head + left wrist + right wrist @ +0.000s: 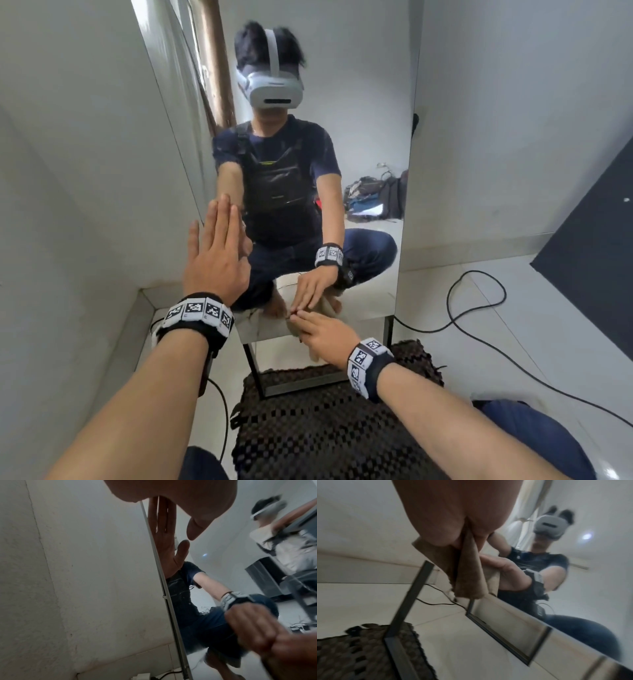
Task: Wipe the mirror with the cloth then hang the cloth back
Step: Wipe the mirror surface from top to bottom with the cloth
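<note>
- Both hands are at the glass: the left hand [219, 253] is spread flat, fingers straight and together, palm against the standing mirror [359, 102] near its left edge, seemingly steadying it.
- Lower and to the right, the right hand [323, 334] presses the tan cloth [313, 353] onto the bottom strip of the mirror, fingers extended over it and pointing up and left; the cloth is bunched under the palm, with a fold trailing below.
- Key relation: the mirror's long axis runs upright, directly ahead of the hands. The cloth sits at its lowest part, close to the dark metal frame [253, 373], so most of the glass lies above the right hand. That hand alone carries the cloth; I judge wiping is under way and the hanging step not yet begun.
- In the right wrist view a fold of cloth [467, 574] is caught between the palm and fingers and hangs toward the frame leg [409, 597], which the head view hides under the hand.
- From the left wrist view comes the thin mirror edge [164, 588] standing just beside the wall [77, 574].
- Only the head view shows the woven mat [325, 421] on the floor under the frame and a black cable [479, 308] to the right. No hanging place is in view.
</note>
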The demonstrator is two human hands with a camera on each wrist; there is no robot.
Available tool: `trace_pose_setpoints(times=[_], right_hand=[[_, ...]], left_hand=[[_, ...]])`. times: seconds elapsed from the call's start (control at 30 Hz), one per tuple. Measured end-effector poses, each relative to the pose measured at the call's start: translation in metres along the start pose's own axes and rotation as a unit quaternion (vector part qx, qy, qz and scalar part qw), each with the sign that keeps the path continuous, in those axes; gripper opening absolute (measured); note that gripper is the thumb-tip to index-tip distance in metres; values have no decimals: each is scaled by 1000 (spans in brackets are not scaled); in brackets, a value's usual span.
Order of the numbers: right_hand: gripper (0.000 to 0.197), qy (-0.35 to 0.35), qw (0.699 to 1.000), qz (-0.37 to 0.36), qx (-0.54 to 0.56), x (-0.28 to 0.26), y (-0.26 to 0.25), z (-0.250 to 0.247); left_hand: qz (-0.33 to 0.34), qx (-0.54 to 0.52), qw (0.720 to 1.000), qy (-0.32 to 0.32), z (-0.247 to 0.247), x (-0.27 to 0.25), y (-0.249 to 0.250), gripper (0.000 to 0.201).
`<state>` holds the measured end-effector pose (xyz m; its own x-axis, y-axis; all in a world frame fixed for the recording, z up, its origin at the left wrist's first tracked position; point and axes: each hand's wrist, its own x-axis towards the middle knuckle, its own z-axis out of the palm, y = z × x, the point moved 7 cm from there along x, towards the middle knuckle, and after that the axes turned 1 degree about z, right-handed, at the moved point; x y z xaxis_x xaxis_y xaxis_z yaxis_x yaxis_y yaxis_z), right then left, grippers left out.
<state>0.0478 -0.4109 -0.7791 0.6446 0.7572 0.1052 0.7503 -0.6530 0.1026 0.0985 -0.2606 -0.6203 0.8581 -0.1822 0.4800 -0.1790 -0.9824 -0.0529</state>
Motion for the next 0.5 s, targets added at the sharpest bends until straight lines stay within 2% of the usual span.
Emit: trace_pose_setpoints(times=[0.07,0.1,0.17,0.2,0.27,0.33,0.37,0.4,0.43,0.5], right_hand=[[56,85,992,50,78,-29,29,-26],[65,147,975,106,129,-46,49,-41],[78,262,907,238,226,-75,89,-82],[79,317,870,277,257,-85,107,-109],[75,445,815,294,226,-95,134,-182],[72,538,792,270,103,-94,152,-254],[71,551,793,256,44,-84,162,-281],[71,537,806,248,1,-70,174,-297],[73,498,831,248,-23,-55,185,-301],[85,406,879,251,1,-33,200,-282]], left_hand=[[-11,-14,1000,9,3,1,2,85],[-16,-19,1000,16,5,1,4,85],[-23,-29,999,28,7,3,6,86],[-25,-34,999,32,8,4,7,85],[-28,-42,998,38,8,4,6,85],[-21,-47,998,39,9,5,6,86],[-18,-49,998,40,10,5,4,86],[-17,-52,998,42,10,4,4,86],[-16,-53,998,43,10,4,4,86],[-16,-52,997,46,9,4,4,86]])
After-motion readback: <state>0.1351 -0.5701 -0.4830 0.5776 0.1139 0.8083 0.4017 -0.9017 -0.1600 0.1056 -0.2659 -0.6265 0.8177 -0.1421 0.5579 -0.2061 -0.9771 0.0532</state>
